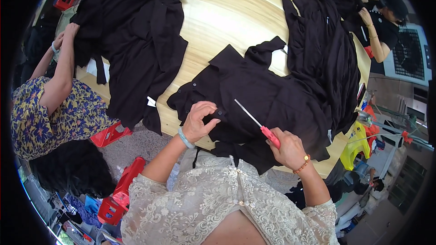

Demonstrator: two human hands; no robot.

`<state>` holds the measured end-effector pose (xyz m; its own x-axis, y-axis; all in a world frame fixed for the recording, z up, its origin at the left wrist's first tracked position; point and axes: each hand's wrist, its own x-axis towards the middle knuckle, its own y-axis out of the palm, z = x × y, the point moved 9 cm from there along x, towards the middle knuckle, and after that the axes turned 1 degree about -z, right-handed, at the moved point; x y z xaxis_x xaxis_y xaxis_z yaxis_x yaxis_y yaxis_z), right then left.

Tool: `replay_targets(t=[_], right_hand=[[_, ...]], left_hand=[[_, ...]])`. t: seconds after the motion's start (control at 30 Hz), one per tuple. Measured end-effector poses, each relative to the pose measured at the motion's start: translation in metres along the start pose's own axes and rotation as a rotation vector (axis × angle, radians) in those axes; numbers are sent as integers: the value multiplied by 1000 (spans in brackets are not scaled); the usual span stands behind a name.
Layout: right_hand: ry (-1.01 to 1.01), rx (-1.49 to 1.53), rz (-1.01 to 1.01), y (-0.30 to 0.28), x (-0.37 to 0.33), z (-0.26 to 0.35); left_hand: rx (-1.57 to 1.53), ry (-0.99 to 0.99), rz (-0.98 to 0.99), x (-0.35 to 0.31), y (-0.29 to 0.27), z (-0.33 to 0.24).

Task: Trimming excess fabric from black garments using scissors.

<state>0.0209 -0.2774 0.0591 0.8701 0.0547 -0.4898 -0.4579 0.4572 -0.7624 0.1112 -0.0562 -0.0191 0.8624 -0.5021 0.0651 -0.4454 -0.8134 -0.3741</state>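
A black shirt (245,90) with dark buttons down its front edge lies spread on the wooden table before me. At that buttoned edge, near a button, my left hand (200,120) has its fingers curled onto the cloth. My right hand (290,149) is closed around the red handle of a tool (270,135) with a thin metal shaft. The shaft points up and left over the shirt's middle, and its tip is apart from my left fingers. Whether the tool is a ripper, a hook or something else I cannot make out.
More black garments lie heaped on the table (222,4), at left (141,50) and right (318,50). A person in a flowered top (59,109) handles cloth at left; another person (377,27) works at far right. Red plastic stools (129,183) stand at lower left.
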Motion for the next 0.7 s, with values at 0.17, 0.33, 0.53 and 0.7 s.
replay_targets(t=[0.17,0.33,0.53,0.7], right_hand=[[-79,21,0,-4,-16,5],[-111,-1,106,4,-26,11],[-73,-26,158,3,-25,8],[-68,-11,222,4,-22,8]], left_hand=[[-426,-347,178,-5,18,20],[-390,-247,96,-2,19,12],[-209,-124,165,1,17,6],[-201,-148,69,-1,18,5]])
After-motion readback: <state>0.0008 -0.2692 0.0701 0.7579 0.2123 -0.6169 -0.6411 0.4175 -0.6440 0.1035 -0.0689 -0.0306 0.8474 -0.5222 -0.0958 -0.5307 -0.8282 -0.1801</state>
